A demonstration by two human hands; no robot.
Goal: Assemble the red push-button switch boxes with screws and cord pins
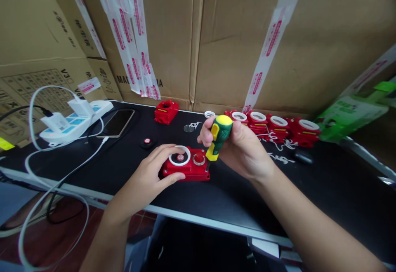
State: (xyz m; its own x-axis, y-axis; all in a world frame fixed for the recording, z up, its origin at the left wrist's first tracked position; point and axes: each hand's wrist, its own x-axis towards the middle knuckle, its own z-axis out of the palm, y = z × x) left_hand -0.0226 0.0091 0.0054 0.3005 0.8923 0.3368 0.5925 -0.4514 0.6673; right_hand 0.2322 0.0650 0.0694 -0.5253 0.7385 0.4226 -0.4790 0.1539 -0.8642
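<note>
The left hand (151, 171) is clamped on a red box (195, 176), its fingers over the white ring (189, 155) on top and its thumb against the front side; the box lies on the black bench (235, 202), near the front edge, in front of the person; inside the ring sits a black button (180, 158) with a red and white emblem, and beside the ring is a clear round window (199, 159); the right hand (247, 152) is closed around the green and yellow handle of a screwdriver (222, 134), tilted with its shaft down at the box's right-hand corner (whether the tip is seated in the screw cannot be told); a loose black button part (146, 141) lies left of the ring; behind the box are an open red housing (166, 112) and a clear disc (188, 128) with white cord; four red units (280, 136) with white rings stand in a row to the right; a phone (118, 123) and a white power strip (66, 125) with plugged-in adapters lie to the left; cardboard boxes (170, 37) stand behind.
</note>
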